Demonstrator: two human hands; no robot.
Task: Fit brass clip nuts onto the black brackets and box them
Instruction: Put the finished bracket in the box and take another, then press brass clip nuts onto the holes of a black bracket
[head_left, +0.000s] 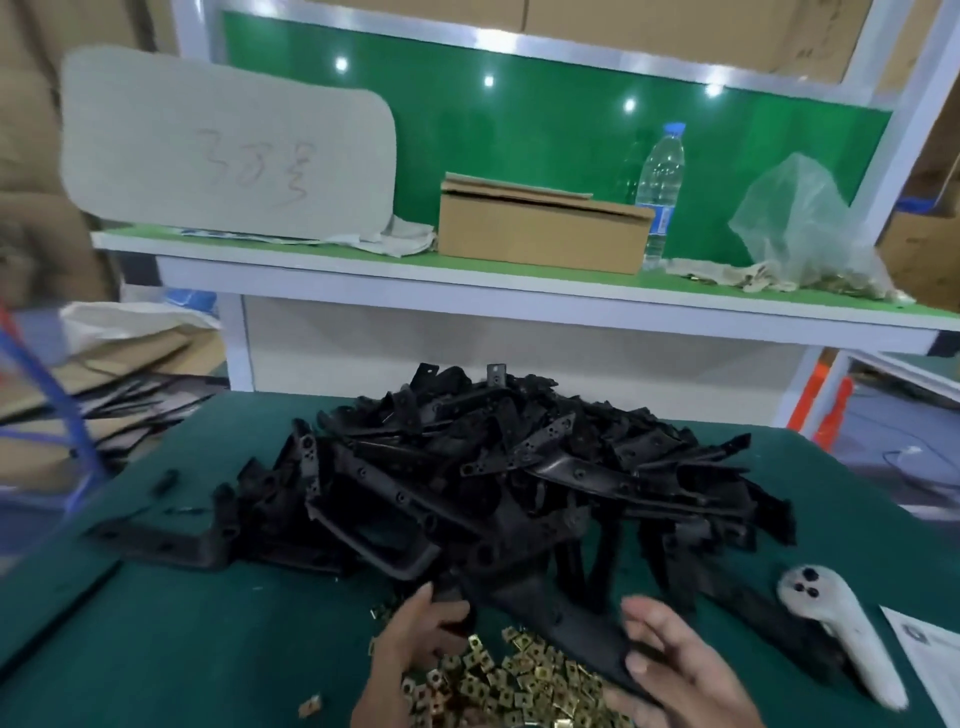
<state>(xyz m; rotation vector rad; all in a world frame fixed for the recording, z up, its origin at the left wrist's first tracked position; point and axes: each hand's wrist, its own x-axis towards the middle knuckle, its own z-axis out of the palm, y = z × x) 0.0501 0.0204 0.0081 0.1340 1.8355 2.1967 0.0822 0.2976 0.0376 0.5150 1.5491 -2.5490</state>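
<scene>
A big heap of black brackets (498, 467) covers the middle of the green table (156, 649). In front of it lies a pile of small brass clip nuts (519, 680). One black bracket (540, 618) is held over the nuts between both hands. My left hand (415, 644) grips its left end with curled fingers. My right hand (675, 670) holds its right end, thumb on top. A closed cardboard box (540, 228) stands on the raised shelf behind.
A white handheld device (841, 634) lies on the table at the right, beside a paper sheet (930, 654). On the shelf stand a water bottle (660, 192), a plastic bag of brass parts (810, 234) and a cardboard sign (228, 145). One loose nut (310, 705) lies at the front left.
</scene>
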